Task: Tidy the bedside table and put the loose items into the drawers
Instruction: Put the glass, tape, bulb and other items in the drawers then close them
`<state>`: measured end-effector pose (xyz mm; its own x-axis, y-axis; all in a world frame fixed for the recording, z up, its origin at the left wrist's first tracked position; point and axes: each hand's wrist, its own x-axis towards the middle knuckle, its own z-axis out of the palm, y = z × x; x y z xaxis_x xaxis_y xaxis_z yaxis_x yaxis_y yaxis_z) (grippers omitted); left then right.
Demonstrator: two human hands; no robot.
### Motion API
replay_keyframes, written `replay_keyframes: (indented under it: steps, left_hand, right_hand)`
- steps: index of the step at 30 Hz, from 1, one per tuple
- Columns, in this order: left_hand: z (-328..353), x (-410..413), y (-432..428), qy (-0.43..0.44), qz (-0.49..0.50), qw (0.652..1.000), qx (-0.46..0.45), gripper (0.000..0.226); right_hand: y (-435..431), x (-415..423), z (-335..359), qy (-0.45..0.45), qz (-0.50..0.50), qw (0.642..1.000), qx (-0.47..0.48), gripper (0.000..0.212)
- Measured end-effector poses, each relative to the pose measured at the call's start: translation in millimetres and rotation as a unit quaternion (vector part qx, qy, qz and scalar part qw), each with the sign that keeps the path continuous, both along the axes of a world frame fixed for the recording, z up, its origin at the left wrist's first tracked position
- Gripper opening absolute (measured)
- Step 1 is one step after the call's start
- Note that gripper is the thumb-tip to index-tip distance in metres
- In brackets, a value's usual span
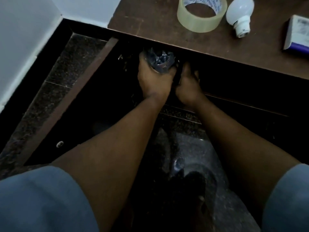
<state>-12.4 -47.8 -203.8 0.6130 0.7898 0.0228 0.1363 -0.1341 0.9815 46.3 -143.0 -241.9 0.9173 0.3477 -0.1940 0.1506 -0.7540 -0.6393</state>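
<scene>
Both my hands reach into the open dark drawer (pixel 93 77) below the bedside table top (pixel 150 20). My left hand (pixel 153 79) grips a crumpled clear plastic bag (pixel 159 60) deep in the drawer. Beside it, my right hand (pixel 188 82) has its fingers curled on a dark thing that I cannot make out. On the table top lie a roll of clear tape (pixel 201 14), a white light bulb (pixel 240 14) and a small white and purple box (pixel 297 34).
Several small dark bits lie in the drawer near the plastic bag. A small pale round piece (pixel 59 144) sits at the drawer's near left. A white wall (pixel 25 39) stands at the left over dark speckled floor (pixel 55 77). My foot (pixel 197 186) is below.
</scene>
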Motion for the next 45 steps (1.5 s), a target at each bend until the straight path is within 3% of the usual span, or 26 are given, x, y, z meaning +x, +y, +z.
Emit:
replay_keyframes:
  steps: [5,9,15,21,27,31,36,42,45]
  left_hand:
    - [-5.0,8.6,2.2,0.077,0.001,0.995,0.065,0.074]
    - [-11.0,13.4,3.6,0.088,-0.014,0.992,0.091,0.071]
    - [-13.2,27.6,2.0,0.140,-0.025,0.988,0.068,0.062]
    - [-16.5,19.6,-1.9,0.095,-0.002,0.995,0.025,0.073]
    - [-21.9,27.7,10.5,0.143,0.010,0.989,0.039,0.052]
    - [-26.2,32.4,14.0,0.147,0.009,0.987,0.058,0.055]
    - [-30.4,34.8,13.1,0.148,-0.014,0.986,0.072,0.058]
    - [-28.3,23.3,13.0,0.176,-0.058,0.978,0.094,0.065]
    - [-17.0,5.4,-4.5,0.192,-0.077,0.976,0.069,0.071]
  right_hand:
    - [5.7,3.2,1.8,-0.012,-0.029,0.999,-0.002,0.052]
    - [6.4,7.4,0.9,-0.013,-0.045,0.999,0.003,0.041]
    - [-3.8,7.0,1.2,0.014,-0.026,0.997,0.066,0.043]
    - [5.3,14.7,-1.4,-0.015,-0.016,0.999,0.029,0.047]
    - [22.4,28.5,-0.5,0.015,0.009,0.999,-0.042,0.057]
    - [30.3,34.3,1.1,0.035,0.009,0.995,-0.088,0.061]
    - [28.6,36.3,-2.3,0.047,0.024,0.996,-0.074,0.066]
    - [19.5,-2.8,-4.0,-0.052,-0.001,0.984,-0.172,0.049]
    - [2.4,-38.3,0.6,-0.114,-0.005,0.986,-0.118,0.045]
